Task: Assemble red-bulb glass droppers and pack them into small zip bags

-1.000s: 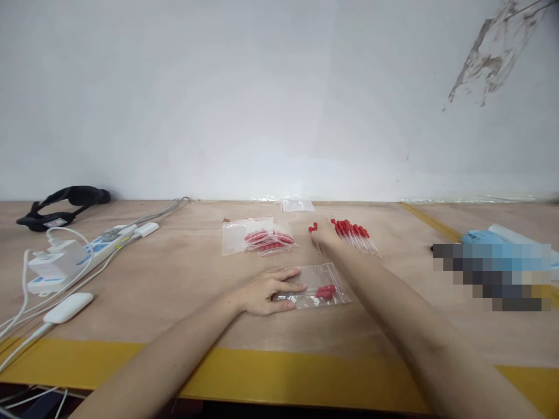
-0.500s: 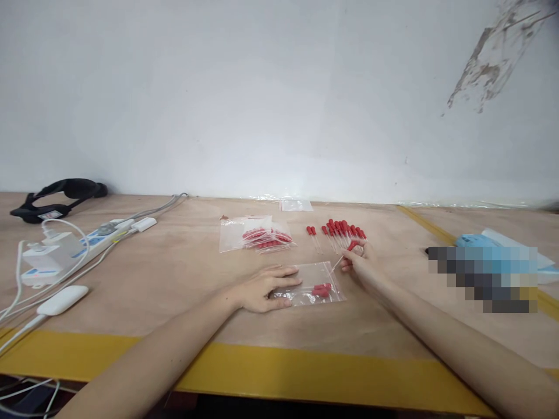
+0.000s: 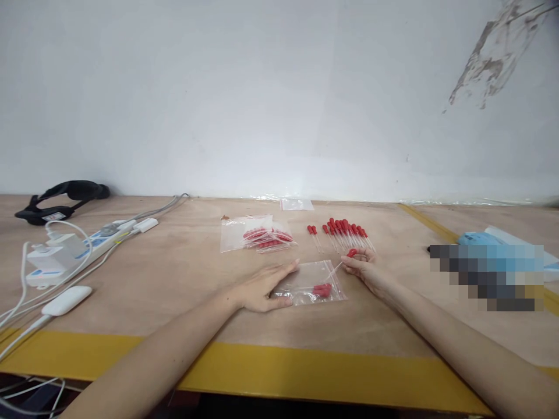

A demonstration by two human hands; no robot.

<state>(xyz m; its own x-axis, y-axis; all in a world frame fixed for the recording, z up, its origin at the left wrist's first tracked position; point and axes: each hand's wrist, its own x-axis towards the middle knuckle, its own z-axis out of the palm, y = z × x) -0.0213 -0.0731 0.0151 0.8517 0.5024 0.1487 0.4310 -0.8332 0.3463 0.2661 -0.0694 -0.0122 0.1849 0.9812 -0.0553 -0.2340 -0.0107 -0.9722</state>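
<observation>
Flat on the table lies a clear zip bag [image 3: 305, 276] with red-bulbed droppers [image 3: 322, 290] inside. My left hand [image 3: 266, 286] rests along the bag's left side, fingers stretched and thumb apart. A dropper with a red bulb [image 3: 351, 253] is pinched in my right hand [image 3: 365, 269]; its thin clear tube points down-left to the bag's right end. Whether the tip is inside the bag I cannot tell. Behind my right hand lies a pile of loose droppers [image 3: 345, 228], with two droppers [image 3: 311, 230] beside it on the left.
Filled bags [image 3: 268, 237] lie in a heap at the back middle, and a flat clear bag [image 3: 297, 205] lies by the wall. At left are a power strip [image 3: 98, 241], white cables and a black strap-like object [image 3: 65, 201]. A blue item [image 3: 480, 240] lies at right, partly pixelated.
My right hand has turned slightly, with the dropper's tube brought nearer the bag's right end. The fingers of my left hand have shifted toward the bag's upper left edge.
</observation>
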